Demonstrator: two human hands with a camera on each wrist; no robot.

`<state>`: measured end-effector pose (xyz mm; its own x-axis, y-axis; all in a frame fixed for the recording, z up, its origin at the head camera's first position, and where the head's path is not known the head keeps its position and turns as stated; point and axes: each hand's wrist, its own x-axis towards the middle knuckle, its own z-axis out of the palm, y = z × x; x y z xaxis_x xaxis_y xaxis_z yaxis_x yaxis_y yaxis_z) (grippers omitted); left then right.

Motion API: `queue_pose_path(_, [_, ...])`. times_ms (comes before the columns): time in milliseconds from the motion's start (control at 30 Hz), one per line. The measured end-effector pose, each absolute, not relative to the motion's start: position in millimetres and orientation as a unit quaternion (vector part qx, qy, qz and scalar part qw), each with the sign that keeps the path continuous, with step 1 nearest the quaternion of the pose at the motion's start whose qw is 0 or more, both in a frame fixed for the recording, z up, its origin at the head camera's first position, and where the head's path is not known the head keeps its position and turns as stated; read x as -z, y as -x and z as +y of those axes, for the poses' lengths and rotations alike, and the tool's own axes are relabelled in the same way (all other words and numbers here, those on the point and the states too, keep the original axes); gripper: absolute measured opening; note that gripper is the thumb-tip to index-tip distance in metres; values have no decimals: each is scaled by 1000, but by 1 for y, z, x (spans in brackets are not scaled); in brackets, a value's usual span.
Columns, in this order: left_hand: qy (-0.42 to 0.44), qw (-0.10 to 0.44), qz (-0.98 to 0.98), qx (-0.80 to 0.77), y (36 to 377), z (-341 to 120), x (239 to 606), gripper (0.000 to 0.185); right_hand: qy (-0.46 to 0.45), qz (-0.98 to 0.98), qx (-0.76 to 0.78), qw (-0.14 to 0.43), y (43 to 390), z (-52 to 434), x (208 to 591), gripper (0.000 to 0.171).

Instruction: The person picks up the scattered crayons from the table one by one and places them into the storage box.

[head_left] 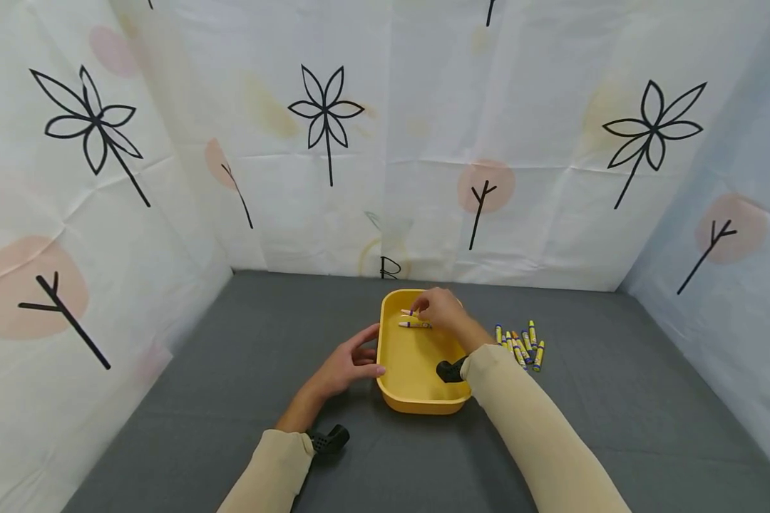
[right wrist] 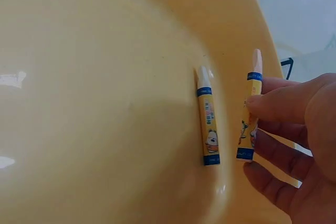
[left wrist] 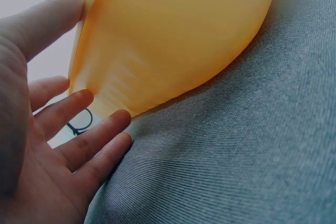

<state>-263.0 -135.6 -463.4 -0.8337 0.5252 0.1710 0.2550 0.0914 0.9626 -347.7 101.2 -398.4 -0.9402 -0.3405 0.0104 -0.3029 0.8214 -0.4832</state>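
My right hand [head_left: 444,311] is over the far end of a yellow plastic bin [head_left: 413,397]. Its thumb and fingers pinch a pale pink crayon [right wrist: 253,85] with a yellow wrapper and blue bands. Beside it, a white crayon [right wrist: 208,121] of the same make lies on the bin's floor. At the bin's left side is my left hand [head_left: 346,365], fingers spread and fairly straight. In the left wrist view its thumb lies at the rim, and the fingertips are against or close to the outer wall.
Several more crayons [head_left: 531,333] lie in a loose group on the grey cloth [head_left: 616,385] right of the bin, partly behind my right forearm. White printed fabric [head_left: 423,142] stands as walls behind and on both sides.
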Motion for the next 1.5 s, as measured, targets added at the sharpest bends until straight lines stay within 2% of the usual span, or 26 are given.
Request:
queue_pose_path(333, [-264, 113, 731, -619, 265, -137, 467, 81, 216, 951, 207, 74, 349, 96, 410, 20])
queue_pose_path(767, [-273, 118, 722, -625, 248, -132, 439, 78, 191, 963, 188, 28, 350, 97, 414, 23])
queue_pose_path(1133, [-269, 117, 722, -627, 246, -133, 437, 78, 171, 943, 285, 6, 347, 111, 386, 21])
queue_pose_path(1500, [-265, 117, 727, -622, 246, -133, 437, 77, 136, 929, 344, -18, 345, 158, 363, 21])
